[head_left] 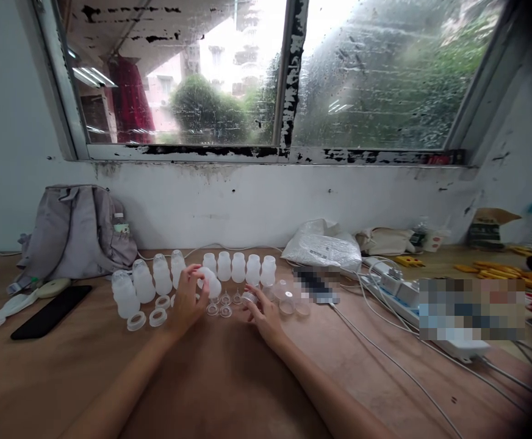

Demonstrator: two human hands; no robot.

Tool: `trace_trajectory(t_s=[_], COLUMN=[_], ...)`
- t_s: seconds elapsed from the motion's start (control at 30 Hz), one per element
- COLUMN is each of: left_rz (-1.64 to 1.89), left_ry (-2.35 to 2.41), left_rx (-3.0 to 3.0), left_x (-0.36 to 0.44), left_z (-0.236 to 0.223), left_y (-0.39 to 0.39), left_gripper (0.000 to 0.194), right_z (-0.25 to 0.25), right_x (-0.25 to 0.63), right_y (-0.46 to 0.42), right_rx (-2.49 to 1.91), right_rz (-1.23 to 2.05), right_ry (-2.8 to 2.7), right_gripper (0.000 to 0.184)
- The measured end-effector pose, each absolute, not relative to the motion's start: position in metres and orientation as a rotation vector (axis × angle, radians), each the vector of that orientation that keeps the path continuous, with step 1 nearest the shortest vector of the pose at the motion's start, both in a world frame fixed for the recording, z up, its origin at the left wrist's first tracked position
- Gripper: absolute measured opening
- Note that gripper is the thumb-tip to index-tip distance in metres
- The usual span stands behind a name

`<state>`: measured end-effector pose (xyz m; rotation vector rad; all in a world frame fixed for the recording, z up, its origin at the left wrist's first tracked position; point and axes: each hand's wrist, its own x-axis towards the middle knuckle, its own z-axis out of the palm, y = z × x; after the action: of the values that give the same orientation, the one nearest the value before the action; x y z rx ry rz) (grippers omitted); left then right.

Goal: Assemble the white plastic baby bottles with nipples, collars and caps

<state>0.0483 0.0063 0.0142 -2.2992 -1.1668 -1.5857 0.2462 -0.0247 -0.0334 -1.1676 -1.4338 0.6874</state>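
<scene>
My left hand (187,300) is curled round a frosted white plastic bottle (212,284), tilted and lifted just above the wooden table (229,378). My right hand (262,312) pinches a small clear ring-shaped cap (249,297) at its fingertips. A curved row of several more frosted bottles (238,267) stands behind both hands. Small clear teats (224,305) and screw rings (158,317) lie between the hands and the row. Clear dome caps (287,297) sit just right of my right hand.
A grey backpack (76,231) leans on the wall at the left, with a black phone (50,311) before it. A white plastic bag (323,245), a power strip (431,323) with white cables (385,356) and yellow pieces (499,268) fill the right side.
</scene>
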Motion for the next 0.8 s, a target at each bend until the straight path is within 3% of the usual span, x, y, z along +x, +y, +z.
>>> trace_trajectory(t_s=[0.13, 0.23, 0.43, 0.63, 0.8], left_rz=[-1.353, -1.414, -1.795, -1.589, -1.435], left_ry=[-0.962, -0.877, -1.145, -1.257, -1.337], left_rx=[-2.599, -2.701, -3.079, -2.901, -2.648], left_x=[0.053, 0.06, 0.07, 0.064, 0.056], left_z=[0.0, -0.018, -0.035, -0.032, -0.04], left_y=[-0.025, -0.031, -0.027, -0.024, -0.014], left_gripper=[0.012, 0.016, 0.058, 0.044, 0.046], right_z=[-0.034, -0.033, -0.031, -0.035, -0.032], right_x=[0.244, 0.242, 0.242, 0.243, 0.24], right_y=[-0.026, -0.026, -0.025, -0.024, -0.028], right_rx=[-1.047, -1.06, -1.036, -1.02, -0.966], right_rz=[0.995, 1.079, 0.891, 0.757, 0.768], right_ry=[-1.26, -1.149, -1.167, -1.161, -1.203], right_gripper=[0.046, 0.047, 0.04, 0.038, 0.038])
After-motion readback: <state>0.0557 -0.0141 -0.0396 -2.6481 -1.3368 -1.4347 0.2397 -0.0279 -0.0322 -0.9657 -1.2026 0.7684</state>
